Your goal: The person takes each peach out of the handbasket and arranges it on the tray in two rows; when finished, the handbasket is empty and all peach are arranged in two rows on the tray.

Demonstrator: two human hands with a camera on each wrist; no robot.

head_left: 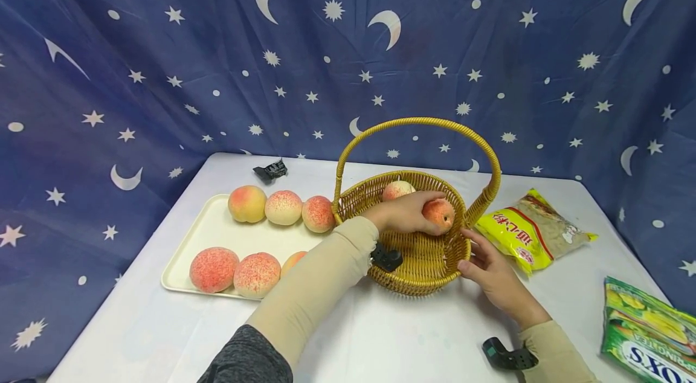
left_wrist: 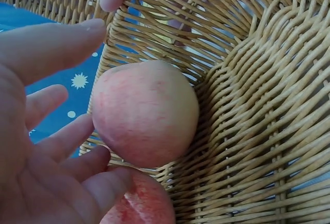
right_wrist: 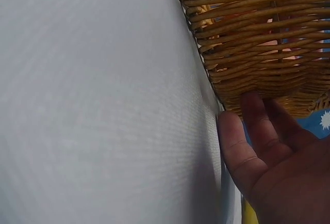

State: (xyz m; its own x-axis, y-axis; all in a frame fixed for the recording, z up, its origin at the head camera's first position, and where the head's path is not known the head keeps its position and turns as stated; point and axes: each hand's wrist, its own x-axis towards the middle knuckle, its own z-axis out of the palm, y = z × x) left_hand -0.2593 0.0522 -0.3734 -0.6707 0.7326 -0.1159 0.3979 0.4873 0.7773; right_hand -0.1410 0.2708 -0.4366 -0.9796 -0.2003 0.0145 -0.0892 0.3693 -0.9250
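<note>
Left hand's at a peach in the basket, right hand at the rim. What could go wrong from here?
1. The near peach might roll against the other peach: the left wrist view shows the thumb of the left hand apart from it.
2. The left sleeve crosses in front of a half-hidden peach on the tray and might knock it.
3. The basket could shift if bumped; the right hand touches only one side.

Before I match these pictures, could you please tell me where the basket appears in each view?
Head: the basket is a little right of the middle, mostly in the lower half.
Left wrist: its woven inside fills the right side and reaches the top edge.
Right wrist: its outer weave is in the upper right corner.
Shared landmark: the blue cloth with white stars; behind the basket, at the left, and at the right edge, respectively.
</note>
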